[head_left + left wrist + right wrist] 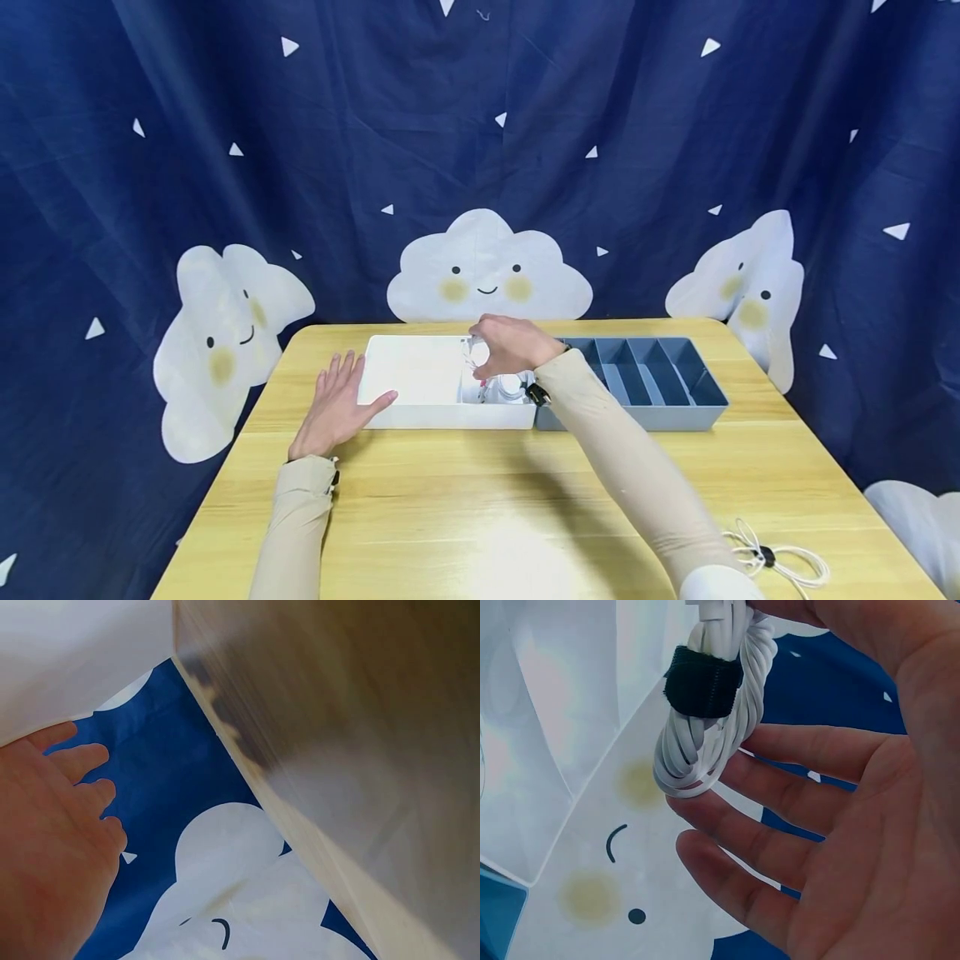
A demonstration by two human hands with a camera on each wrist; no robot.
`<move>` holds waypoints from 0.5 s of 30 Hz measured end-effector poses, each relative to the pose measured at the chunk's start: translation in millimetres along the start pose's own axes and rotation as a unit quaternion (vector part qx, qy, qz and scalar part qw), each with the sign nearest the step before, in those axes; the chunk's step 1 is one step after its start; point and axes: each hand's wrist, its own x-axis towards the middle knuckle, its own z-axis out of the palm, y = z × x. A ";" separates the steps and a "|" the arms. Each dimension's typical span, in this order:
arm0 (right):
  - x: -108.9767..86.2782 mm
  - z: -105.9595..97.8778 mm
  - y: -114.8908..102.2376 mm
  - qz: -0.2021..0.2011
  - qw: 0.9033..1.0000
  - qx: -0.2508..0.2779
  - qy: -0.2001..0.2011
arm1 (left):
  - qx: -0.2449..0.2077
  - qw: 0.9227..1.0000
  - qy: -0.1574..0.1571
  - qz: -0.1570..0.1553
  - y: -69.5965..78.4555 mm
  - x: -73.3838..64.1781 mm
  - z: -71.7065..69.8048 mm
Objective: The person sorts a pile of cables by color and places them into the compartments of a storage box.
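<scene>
A coiled white cable (pixel 676 754) with a black hook-and-loop strap (pixel 703 682) around it hangs from my right hand (pixel 513 344). The right wrist view shows the thumb and fingers holding its upper part, the other fingers spread behind the coil. This hand is over the right part of a white box (pixel 450 417), where another coiled white cable (pixel 512 385) lies inside. A flat white lid (pixel 412 371) covers the box's left part. My left hand (pixel 333 412) rests at the box's left end, fingers extended, the thumb reaching over its front corner.
Right of the white box, and against it, stands a blue-grey organizer (pixel 637 418) with several divided compartments. Another white cable (pixel 802 558) with a black strap lies on the wooden table (pixel 450 500) at the front right. A dark blue curtain (pixel 480 167) hangs behind the table.
</scene>
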 end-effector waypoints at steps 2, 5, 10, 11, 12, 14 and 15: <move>3.3 0.9 -2.2 -0.002 1.000 -0.003 -0.001 | -0.001 1.000 -0.001 0.000 -0.1 0.5 0.2; 8.6 2.8 -6.6 -0.006 1.000 -0.010 0.001 | -0.001 1.000 -0.001 -0.001 -0.2 1.1 0.4; 18.1 8.0 -14.2 -0.011 1.000 -0.010 -0.002 | 0.003 1.000 -0.005 -0.005 0.2 1.3 0.8; 19.8 9.2 -15.6 -0.011 1.000 -0.010 -0.002 | 0.003 1.000 -0.006 -0.006 0.3 1.4 0.8; 21.4 10.6 -16.9 -0.011 1.000 -0.012 -0.001 | 0.003 1.000 -0.007 -0.006 0.4 1.6 0.9; 24.4 13.2 -19.0 -0.011 1.000 -0.015 0.000 | 0.004 1.000 -0.008 -0.007 0.8 2.1 1.3; 25.6 14.3 -19.9 -0.010 1.000 -0.017 0.000 | 0.005 1.000 -0.008 -0.007 0.8 2.6 1.6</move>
